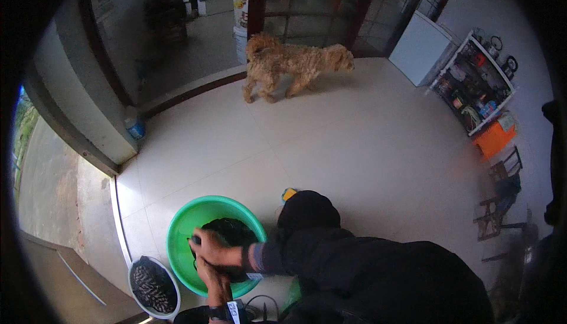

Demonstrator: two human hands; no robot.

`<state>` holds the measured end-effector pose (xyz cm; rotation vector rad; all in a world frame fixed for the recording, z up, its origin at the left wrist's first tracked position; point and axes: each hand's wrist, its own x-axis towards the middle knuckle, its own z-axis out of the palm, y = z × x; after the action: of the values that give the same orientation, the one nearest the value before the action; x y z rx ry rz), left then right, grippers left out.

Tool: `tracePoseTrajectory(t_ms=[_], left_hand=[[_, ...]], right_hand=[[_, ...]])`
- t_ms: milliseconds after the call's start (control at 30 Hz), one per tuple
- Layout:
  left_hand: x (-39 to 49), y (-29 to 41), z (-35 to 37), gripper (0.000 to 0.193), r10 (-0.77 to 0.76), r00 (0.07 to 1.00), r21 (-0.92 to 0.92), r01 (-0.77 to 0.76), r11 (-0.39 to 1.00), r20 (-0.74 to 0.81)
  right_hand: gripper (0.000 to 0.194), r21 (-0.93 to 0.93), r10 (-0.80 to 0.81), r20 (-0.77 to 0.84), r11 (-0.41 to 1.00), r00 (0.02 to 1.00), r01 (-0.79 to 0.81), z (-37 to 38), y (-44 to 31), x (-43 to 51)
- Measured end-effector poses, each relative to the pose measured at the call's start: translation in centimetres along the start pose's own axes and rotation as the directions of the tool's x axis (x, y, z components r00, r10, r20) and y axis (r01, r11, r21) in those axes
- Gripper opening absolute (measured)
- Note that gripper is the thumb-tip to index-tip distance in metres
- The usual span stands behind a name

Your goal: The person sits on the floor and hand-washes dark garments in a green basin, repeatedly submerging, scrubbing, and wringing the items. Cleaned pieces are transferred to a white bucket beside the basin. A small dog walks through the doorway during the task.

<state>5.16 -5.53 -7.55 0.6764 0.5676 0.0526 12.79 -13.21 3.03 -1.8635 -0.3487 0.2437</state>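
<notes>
A green plastic basin (177, 217) stands on the floor before me. Inside it lies a bunched black item (232, 231), which looks like cloth. My right hand (215, 248) is over the basin with its fingers curled around a small dark piece (196, 239); whether this piece belongs to the black item cannot be told. Just below, my left hand (211, 279) meets the right one, its fingers partly hidden. A dark band and a white tag are on the left wrist.
A white oval tub (177, 299) holding dark, patterned material sits left of the basin. A curly-haired tan dog (288, 65) stands by the glass doors. On the right are a loaded shelf (474, 80), an orange box (495, 138) and wooden stools (489, 220). A doorway opens at left.
</notes>
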Motion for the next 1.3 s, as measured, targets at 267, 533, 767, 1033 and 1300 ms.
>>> tracePoseTrajectory(t_ms=[267,533,767,1033,1300], left_hand=[[0.3,3.7,1.0,0.039,0.058,0.981,0.079,-0.073,0.994,0.185],[-3.0,7.6,4.7,0.035,0.143,0.989,0.753,-0.073,0.653,-0.028],[-6.3,9.2,5.9,0.080,0.189,0.853,0.815,-0.521,0.255,0.486],[-7.4,9.1,7.9,0.046,-0.141,0.975,0.727,-0.029,0.686,0.173],[-10.9,13.2,4.0,0.034,-0.022,0.998,0.515,-0.016,0.857,0.067]], right_hand=[[0.026,0.089,-0.132,0.102,0.988,0.986,0.123,2.0,0.7,-0.9],[0.038,-0.071,-0.087,0.026,0.994,0.996,0.089,-0.9,5.8,5.4],[0.050,0.218,-0.413,0.380,0.910,0.827,0.354,-5.0,-0.5,2.7],[0.051,0.080,-0.312,0.381,0.949,0.870,0.305,-6.3,0.2,4.6],[0.034,-0.136,0.138,0.636,0.988,0.759,-0.066,-3.9,8.0,5.8]])
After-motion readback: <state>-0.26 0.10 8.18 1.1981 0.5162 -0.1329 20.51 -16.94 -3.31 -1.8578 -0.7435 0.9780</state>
